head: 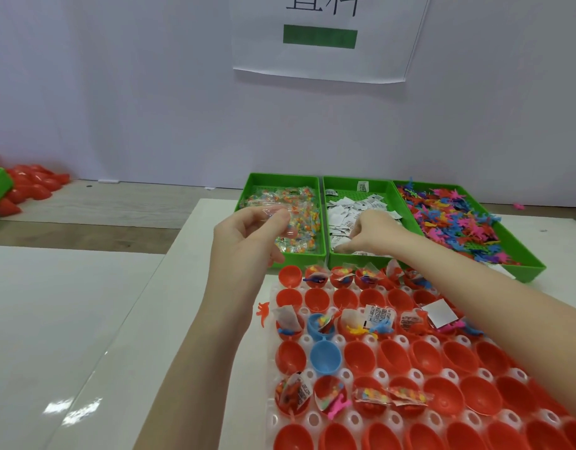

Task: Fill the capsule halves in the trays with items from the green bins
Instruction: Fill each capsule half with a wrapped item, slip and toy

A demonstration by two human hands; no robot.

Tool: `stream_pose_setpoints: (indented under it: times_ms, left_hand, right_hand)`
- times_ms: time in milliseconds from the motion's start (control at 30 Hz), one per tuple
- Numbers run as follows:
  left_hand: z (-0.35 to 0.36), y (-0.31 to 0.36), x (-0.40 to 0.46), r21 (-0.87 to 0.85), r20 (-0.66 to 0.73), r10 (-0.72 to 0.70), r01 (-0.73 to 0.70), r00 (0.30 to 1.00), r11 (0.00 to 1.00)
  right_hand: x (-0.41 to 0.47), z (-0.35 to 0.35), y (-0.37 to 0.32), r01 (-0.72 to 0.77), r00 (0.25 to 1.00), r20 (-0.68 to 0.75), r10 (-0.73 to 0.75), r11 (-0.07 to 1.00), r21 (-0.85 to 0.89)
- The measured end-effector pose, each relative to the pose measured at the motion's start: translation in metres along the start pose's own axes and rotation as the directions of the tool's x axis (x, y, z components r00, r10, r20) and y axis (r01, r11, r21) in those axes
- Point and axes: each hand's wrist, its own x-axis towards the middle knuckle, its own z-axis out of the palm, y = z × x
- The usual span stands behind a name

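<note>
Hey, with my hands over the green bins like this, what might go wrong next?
1. The left hand holds clear candy packets in a loose bunch above the left green bin; one may slip out.
2. The right hand digs into the pile of white paper sachets; it may lift several at once.
3. The right forearm hangs over filled red capsule halves; it may knock items out.

The left hand [247, 235] pinches a clear candy packet [277, 219] over the left green bin [247, 190]; the right hand [374, 235] reaches among white sachets [342, 216] (middle bin [377, 186]), above the capsule tray [312, 417].
</note>
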Motion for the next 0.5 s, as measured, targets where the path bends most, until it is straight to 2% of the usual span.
stream_pose_setpoints:
  times_ms: [100,333,500]
  left_hand:
    - [0.002,0.000,-0.001,0.012,0.015,0.008,-0.008,1.000,1.000]
    - [0.004,0.000,-0.004,0.030,0.030,-0.001,0.000,1.000,1.000]
    - [0.008,0.003,-0.009,-0.005,0.076,-0.040,0.040,0.996,0.999]
  right_hand:
    - [0.000,-0.009,0.000,0.000,1.000,-0.030,0.001,1.000,0.027]
    - [0.001,-0.023,0.014,0.047,0.986,-0.169,-0.012,0.977,0.208]
    - [-0.015,-0.029,0.019,0.152,0.934,-0.339,-0.109,0.983,0.104]
